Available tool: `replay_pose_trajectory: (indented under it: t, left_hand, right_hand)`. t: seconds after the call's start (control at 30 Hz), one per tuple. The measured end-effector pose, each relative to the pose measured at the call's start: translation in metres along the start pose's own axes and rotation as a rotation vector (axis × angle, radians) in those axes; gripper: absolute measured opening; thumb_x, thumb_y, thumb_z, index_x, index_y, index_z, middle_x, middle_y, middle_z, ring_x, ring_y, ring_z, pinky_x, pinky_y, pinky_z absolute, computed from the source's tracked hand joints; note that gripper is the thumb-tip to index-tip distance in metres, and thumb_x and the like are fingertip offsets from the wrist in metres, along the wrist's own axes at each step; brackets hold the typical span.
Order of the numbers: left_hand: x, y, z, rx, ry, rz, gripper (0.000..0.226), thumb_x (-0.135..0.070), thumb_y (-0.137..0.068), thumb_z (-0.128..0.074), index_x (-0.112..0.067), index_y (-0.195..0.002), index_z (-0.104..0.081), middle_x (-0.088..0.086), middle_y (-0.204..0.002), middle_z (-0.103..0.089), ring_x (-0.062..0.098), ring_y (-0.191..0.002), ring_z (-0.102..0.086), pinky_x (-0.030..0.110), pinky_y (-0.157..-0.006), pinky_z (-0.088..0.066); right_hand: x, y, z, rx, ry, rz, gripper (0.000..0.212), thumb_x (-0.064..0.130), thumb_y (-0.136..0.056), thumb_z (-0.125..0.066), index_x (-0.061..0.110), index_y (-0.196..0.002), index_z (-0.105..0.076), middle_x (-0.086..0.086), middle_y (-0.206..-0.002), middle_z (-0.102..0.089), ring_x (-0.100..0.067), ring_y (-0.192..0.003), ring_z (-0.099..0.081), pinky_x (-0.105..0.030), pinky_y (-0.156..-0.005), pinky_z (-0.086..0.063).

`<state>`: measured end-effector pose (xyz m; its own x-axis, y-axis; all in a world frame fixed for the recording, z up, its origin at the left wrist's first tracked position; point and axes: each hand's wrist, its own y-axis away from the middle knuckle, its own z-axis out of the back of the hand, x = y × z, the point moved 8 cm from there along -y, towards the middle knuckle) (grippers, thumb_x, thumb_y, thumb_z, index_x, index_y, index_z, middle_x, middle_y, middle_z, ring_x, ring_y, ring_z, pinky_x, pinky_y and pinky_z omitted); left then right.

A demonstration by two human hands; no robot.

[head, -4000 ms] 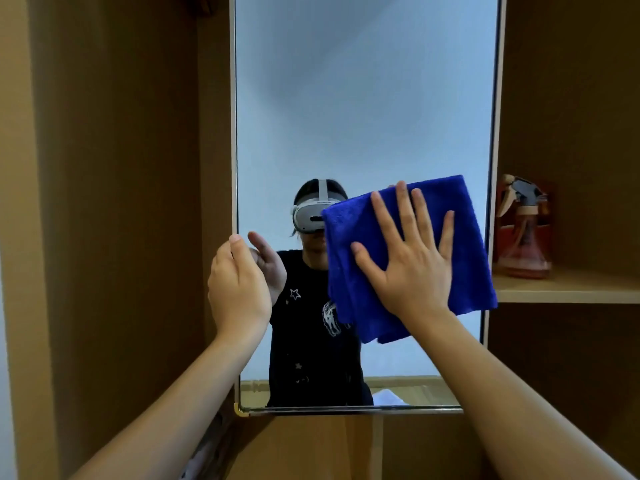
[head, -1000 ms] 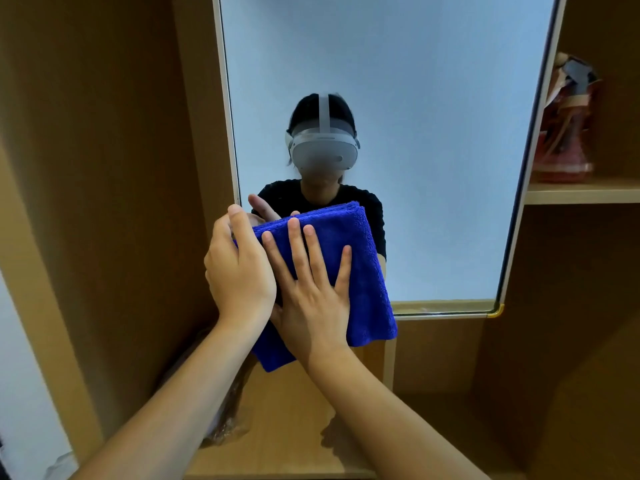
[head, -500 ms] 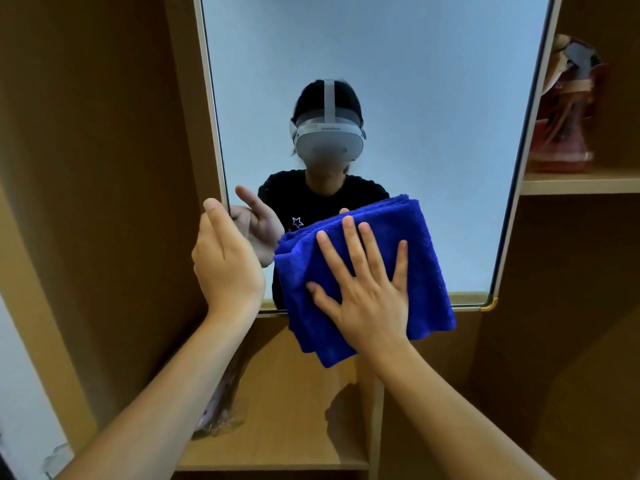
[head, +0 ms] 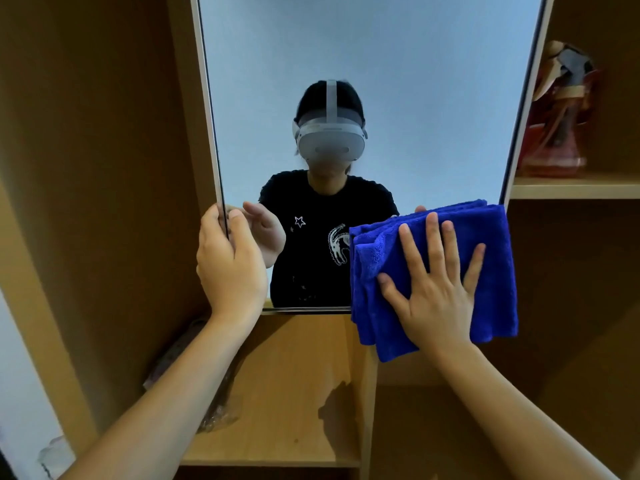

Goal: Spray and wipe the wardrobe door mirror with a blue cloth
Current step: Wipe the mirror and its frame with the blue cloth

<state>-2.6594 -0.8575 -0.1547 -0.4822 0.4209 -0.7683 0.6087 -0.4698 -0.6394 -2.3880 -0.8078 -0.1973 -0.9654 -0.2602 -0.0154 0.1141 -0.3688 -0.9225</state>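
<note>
Right hand [head: 434,292], fingers spread flat, pressing cloth [head: 388,258] over mirror [head: 363,64] lower right corner; left hand [head: 230,268] pinching left edge; unwiped glass above and leftward.

The right hand [head: 437,289] lies flat with fingers spread on the folded blue cloth [head: 433,271], pressing it against the lower right corner of the mirror [head: 363,81]. The left hand [head: 230,261] grips the mirror's left edge near its bottom, thumb on the glass. A red spray bottle [head: 557,112] stands on the shelf [head: 575,188] right of the mirror
</note>
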Motion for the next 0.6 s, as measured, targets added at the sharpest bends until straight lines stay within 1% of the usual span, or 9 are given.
replay_pose_trajectory:
  t: [0.1, 0.17, 0.23, 0.33, 0.43, 0.53, 0.6]
  left_hand:
    - [0.001, 0.0, 0.0, -0.001, -0.002, 0.001, 0.041, -0.036, -0.102, -0.036, -0.015, -0.135, -0.047, 0.001, -0.129, -0.058, 0.016, -0.116, -0.056, 0.03, -0.095, -0.048]
    - [0.0, 0.002, 0.0, -0.01, -0.006, -0.004, 0.041, -0.037, -0.101, -0.036, -0.016, -0.135, -0.046, 0.001, -0.13, -0.057, 0.017, -0.117, -0.055, 0.037, -0.098, -0.048]
    - [-0.001, 0.004, -0.001, -0.019, -0.015, -0.009, 0.042, -0.037, -0.101, -0.035, -0.015, -0.136, -0.046, 0.002, -0.13, -0.057, 0.018, -0.118, -0.054, 0.041, -0.1, -0.047]
    - [-0.003, 0.006, -0.003, -0.039, -0.031, -0.008, 0.043, -0.036, -0.102, -0.035, -0.015, -0.138, -0.044, 0.001, -0.131, -0.055, 0.018, -0.119, -0.053, 0.038, -0.1, -0.046]
    - [-0.005, 0.009, -0.004, -0.044, -0.028, -0.009, 0.044, -0.034, -0.102, -0.035, -0.013, -0.14, -0.042, 0.002, -0.133, -0.054, 0.017, -0.119, -0.052, 0.03, -0.094, -0.045]
    - [-0.006, 0.009, -0.005, -0.034, -0.022, -0.002, 0.044, -0.034, -0.102, -0.036, -0.012, -0.14, -0.041, 0.004, -0.135, -0.052, 0.019, -0.119, -0.053, 0.03, -0.093, -0.045]
    - [-0.006, 0.009, -0.005, -0.032, -0.017, 0.007, 0.044, -0.033, -0.102, -0.036, -0.011, -0.139, -0.042, 0.005, -0.136, -0.052, 0.019, -0.119, -0.053, 0.027, -0.09, -0.043]
  right_hand:
    - [0.009, -0.019, 0.007, -0.018, -0.046, -0.08, 0.073, 0.065, -0.094, -0.027, 0.034, -0.155, 0.0, -0.001, -0.163, -0.001, -0.017, -0.15, 0.007, -0.058, -0.118, 0.005]
    - [0.018, -0.049, 0.02, -0.051, -0.077, -0.1, 0.072, 0.065, -0.096, -0.025, 0.032, -0.155, -0.005, -0.002, -0.164, -0.002, -0.02, -0.151, 0.003, -0.058, -0.118, 0.005]
    - [0.026, -0.081, 0.035, -0.088, -0.101, -0.119, 0.07, 0.064, -0.097, -0.027, 0.03, -0.156, -0.008, -0.004, -0.164, -0.003, -0.021, -0.151, 0.002, -0.058, -0.118, 0.004]
    - [0.033, -0.098, 0.042, -0.118, -0.096, -0.147, 0.07, 0.062, -0.098, -0.027, 0.028, -0.156, -0.008, -0.005, -0.164, -0.005, -0.022, -0.151, 0.0, -0.059, -0.118, 0.002]
    - [0.036, -0.065, 0.024, -0.072, -0.063, -0.076, 0.072, 0.062, -0.097, -0.03, 0.029, -0.156, -0.005, -0.004, -0.164, -0.005, -0.022, -0.151, 0.0, -0.059, -0.118, 0.002]
    - [0.035, -0.01, 0.0, -0.012, -0.02, 0.013, 0.074, 0.063, -0.095, -0.031, 0.034, -0.155, -0.001, -0.002, -0.164, -0.006, -0.019, -0.151, 0.003, -0.058, -0.118, 0.003]
    - [0.031, 0.01, -0.008, 0.02, -0.021, 0.029, 0.075, 0.064, -0.093, -0.031, 0.037, -0.154, 0.002, 0.0, -0.163, -0.005, -0.015, -0.15, 0.008, -0.057, -0.118, 0.003]
